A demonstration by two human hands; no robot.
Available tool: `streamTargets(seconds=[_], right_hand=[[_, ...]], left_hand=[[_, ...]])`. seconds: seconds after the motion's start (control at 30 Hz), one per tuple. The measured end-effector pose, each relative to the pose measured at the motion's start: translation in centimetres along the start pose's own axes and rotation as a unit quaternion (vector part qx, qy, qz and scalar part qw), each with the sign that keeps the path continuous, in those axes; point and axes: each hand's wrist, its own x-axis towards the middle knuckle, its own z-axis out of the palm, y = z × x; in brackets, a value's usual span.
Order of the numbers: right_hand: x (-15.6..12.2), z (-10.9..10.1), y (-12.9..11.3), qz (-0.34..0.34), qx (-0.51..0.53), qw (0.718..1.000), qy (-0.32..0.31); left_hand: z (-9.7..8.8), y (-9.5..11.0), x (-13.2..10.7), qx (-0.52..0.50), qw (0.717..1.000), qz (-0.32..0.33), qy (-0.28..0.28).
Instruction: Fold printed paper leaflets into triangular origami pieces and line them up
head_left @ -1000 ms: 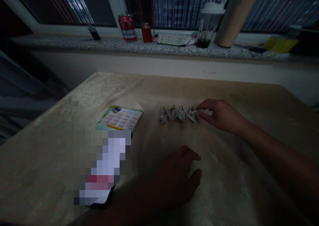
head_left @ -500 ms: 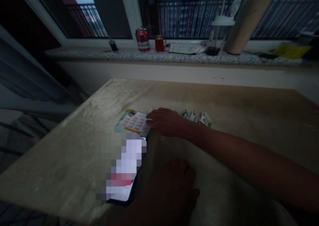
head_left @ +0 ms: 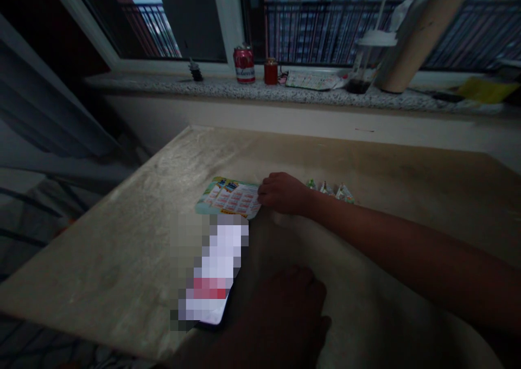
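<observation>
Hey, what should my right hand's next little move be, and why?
I'd probably draw the top card a little further right, clear of the card underneath. Your right hand's grip is at the top card's right edge, and the two overlap, with only a strip of the lower one showing on the left.

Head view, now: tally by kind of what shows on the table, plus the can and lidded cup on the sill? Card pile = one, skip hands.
Folded paper pieces: 3 visible, more may be hidden
Card pile: 1
Phone: 1
Can: 1
Lidded cup: 1
Total visible: 7
</observation>
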Motion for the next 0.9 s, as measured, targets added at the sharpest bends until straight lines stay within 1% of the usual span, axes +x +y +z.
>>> streamTargets(seconds=[0.1,0.2,0.27,0.33,0.4,0.43,0.47,0.5,0.53,0.57,0.6,0.63,0.67,0.7,0.8,0.9], right_hand=[[-0.7,-1.0,0.0,0.046,0.051,0.996,0.049],[-2.5,-2.2,-0.3,0.126,0.114,0.978,0.12],[-4.5,-3.2,-0.8,0.188,0.165,0.953,0.17],[-7.2,-4.1,-1.6,0.247,0.213,0.922,0.207],[-10.3,-4.7,-2.7,0.286,0.257,0.895,0.226],[-12.0,-4.9,-3.3,0.306,0.296,0.875,0.23],[-13.7,-4.9,-3.9,0.345,0.409,0.81,0.24],[-15.4,-4.7,-4.5,0.378,0.504,0.741,0.234],[-17.0,-4.4,-5.1,0.401,0.575,0.68,0.215],[-18.5,-3.9,-5.7,0.418,0.622,0.632,0.196],[-19.9,-3.4,-6.2,0.434,0.648,0.599,0.181],[-21.1,-2.8,-6.7,0.449,0.661,0.577,0.171],[-22.2,-2.3,-7.1,0.463,0.666,0.563,0.159],[-23.2,-1.7,-7.4,0.478,0.663,0.555,0.155],[-25.0,-0.7,-8.0,0.498,0.645,0.56,0.153],[-25.4,-1.0,-8.1,0.493,0.646,0.561,0.157]], left_hand=[[-0.1,0.0,0.1,0.006,1.0,-0.007,-0.012],[-0.4,0.0,0.2,0.015,1.0,-0.003,-0.025],[-0.5,0.3,0.3,0.023,0.999,0.001,-0.03],[-0.7,0.7,0.5,0.031,0.999,0.013,-0.018],[-1.0,1.3,0.6,0.034,0.999,0.036,-0.004],[-1.2,1.6,0.7,0.031,0.998,0.054,-0.003],[-1.5,1.9,0.8,0.028,0.997,0.067,-0.003],[-1.7,2.2,0.9,0.025,0.996,0.09,-0.001],[-1.9,2.4,1.1,0.019,0.994,0.106,-0.001],[-2.1,2.5,1.4,0.016,0.994,0.111,0.007],[-2.3,2.6,1.8,0.016,0.993,0.111,0.024],[-2.3,2.5,2.3,0.013,0.993,0.113,0.044],[-2.2,2.3,2.9,0.024,0.992,0.103,0.063],[-2.0,2.1,3.6,0.047,0.992,0.095,0.07],[-0.8,1.1,5.8,0.115,0.988,0.084,0.061],[0.4,0.3,7.1,0.147,0.985,0.079,0.048]])
